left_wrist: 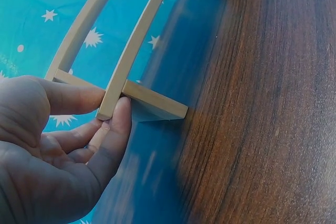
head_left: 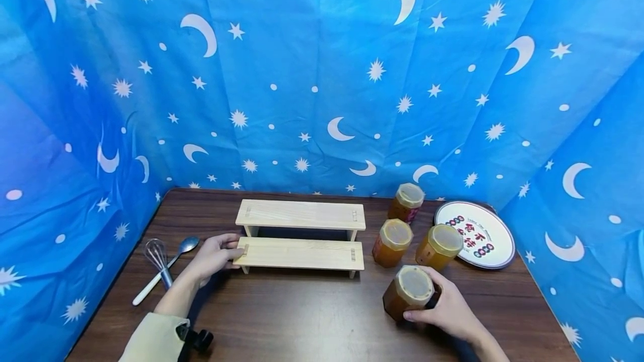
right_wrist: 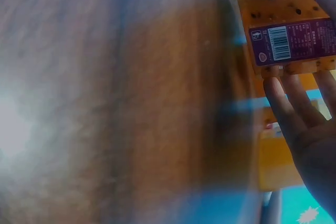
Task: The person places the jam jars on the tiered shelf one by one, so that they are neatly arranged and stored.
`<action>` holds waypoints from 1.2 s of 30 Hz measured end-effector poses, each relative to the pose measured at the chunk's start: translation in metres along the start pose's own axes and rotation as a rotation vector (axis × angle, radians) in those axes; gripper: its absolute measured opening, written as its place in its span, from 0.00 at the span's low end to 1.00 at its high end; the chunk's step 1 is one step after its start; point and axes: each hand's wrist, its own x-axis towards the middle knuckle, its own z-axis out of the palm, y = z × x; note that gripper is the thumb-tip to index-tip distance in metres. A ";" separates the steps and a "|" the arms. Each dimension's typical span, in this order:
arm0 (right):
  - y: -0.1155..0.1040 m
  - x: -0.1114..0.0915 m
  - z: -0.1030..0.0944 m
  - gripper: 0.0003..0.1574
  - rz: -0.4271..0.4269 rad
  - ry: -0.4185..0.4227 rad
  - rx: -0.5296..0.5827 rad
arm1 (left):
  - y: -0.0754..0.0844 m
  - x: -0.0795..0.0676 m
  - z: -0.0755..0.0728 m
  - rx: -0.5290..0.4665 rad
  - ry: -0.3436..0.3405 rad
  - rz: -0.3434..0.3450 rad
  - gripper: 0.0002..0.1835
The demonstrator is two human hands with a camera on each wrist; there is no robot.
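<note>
A two-step wooden shelf [head_left: 302, 253] of pale wood stands at the middle of the table. At its left end, my left hand [head_left: 211, 260] pinches the front board between thumb and fingers; the left wrist view shows the board's end [left_wrist: 112, 98] between them. My right hand [head_left: 450, 307] grips a honey-coloured jar [head_left: 397, 296] with a pale, many-sided lid, thumb on one side and fingers on the other. The right wrist view shows dark specks inside this jar and its purple label [right_wrist: 294, 41] with a barcode. Behind it stand three similar jars [head_left: 389, 247].
A white plate [head_left: 495, 239] with red lettering lies at the back right, behind the jars. Left of the shelf, a whisk [head_left: 158, 256] and a white-handled spoon [head_left: 151, 288] cross each other. A blue cloth [head_left: 322, 71] with moons and stars hangs around the table.
</note>
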 end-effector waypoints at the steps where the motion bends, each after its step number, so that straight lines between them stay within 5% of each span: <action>1: -0.002 0.000 0.000 0.50 0.006 0.007 -0.007 | 0.000 0.000 0.000 -0.002 -0.002 0.001 0.33; 20: -0.090 0.034 0.002 0.51 -0.071 0.035 0.006 | -0.004 0.002 -0.003 -0.003 0.024 0.001 0.31; 36: -0.121 0.093 0.038 0.52 -0.167 0.080 0.092 | -0.002 0.002 -0.001 0.014 0.019 -0.012 0.31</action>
